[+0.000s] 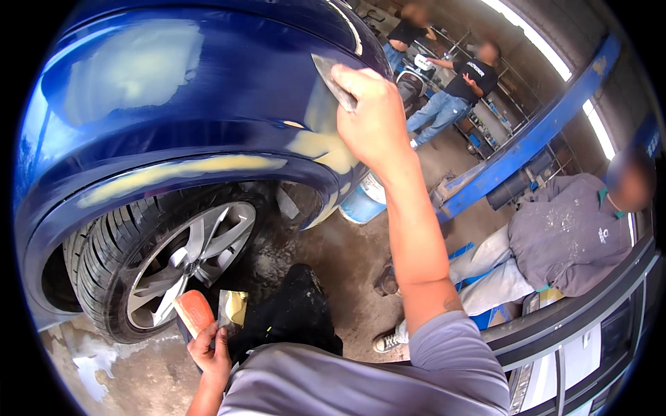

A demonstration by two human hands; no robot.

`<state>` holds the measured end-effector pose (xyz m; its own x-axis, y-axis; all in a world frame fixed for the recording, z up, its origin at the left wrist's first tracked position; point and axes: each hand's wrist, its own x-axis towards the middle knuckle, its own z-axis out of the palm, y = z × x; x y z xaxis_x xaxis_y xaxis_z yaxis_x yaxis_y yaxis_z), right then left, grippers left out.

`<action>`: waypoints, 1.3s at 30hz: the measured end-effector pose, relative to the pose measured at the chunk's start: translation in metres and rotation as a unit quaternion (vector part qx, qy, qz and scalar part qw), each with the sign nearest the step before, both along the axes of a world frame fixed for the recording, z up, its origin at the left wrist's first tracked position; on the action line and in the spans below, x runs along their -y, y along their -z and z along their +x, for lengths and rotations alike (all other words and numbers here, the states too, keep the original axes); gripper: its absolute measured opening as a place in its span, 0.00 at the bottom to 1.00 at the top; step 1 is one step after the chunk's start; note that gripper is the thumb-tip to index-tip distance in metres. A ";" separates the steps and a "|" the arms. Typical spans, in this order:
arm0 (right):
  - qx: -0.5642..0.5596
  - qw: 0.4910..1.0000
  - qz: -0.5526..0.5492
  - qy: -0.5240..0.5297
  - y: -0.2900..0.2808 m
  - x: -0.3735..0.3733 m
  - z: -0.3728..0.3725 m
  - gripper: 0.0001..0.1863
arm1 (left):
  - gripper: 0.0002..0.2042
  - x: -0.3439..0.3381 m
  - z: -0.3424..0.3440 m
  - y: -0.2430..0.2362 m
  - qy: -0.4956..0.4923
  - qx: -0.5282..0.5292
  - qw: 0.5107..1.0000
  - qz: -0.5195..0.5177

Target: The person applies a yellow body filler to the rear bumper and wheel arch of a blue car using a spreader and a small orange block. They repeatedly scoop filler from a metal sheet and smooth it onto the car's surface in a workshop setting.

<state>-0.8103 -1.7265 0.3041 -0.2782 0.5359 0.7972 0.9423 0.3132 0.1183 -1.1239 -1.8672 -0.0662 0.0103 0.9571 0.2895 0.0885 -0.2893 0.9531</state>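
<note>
My right hand (374, 121) is closed on a filler spreader (331, 82), a thin grey blade. The blade lies at the blue car body panel (243, 76), above the wheel arch; whether its edge touches the paint I cannot tell. Just below that hand, pale yellow filler (320, 147) covers part of the arch. Low at the left, my left hand (210, 352) grips an orange block (195, 312), apparently a sanding block. Beside it stands a metal filler plate (224, 305) smeared with yellow paste, seemingly in the same hand. A yellowish strip (184, 175) runs along the arch lip.
Under the arch is the car wheel (194, 260). A blue and white bucket (364, 200) stands behind my right forearm. At the right a person in a dark sweatshirt (569, 225) sits near a blue lift post (531, 132). Two people stand farther back by shelves (496, 118).
</note>
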 end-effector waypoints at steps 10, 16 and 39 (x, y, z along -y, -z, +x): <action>-0.015 1.000 0.001 -0.026 0.091 0.041 -0.036 0.20 | 0.04 -0.006 0.003 -0.004 -0.025 0.023 0.999 0.013; -0.031 0.995 0.085 0.035 0.041 0.024 0.007 0.20 | 0.03 0.005 -0.003 -0.009 -0.038 0.033 0.999 0.014; -0.166 0.984 0.039 0.044 0.056 0.017 0.052 0.22 | 0.03 0.003 0.008 -0.006 -0.024 0.021 0.999 -0.004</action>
<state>-0.7579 -1.7436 0.2479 0.0495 0.4799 0.8759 0.9564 0.2301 -0.1801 -1.1154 -1.8701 -0.0607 -0.0473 0.9583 0.2818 0.0629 -0.2787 0.9583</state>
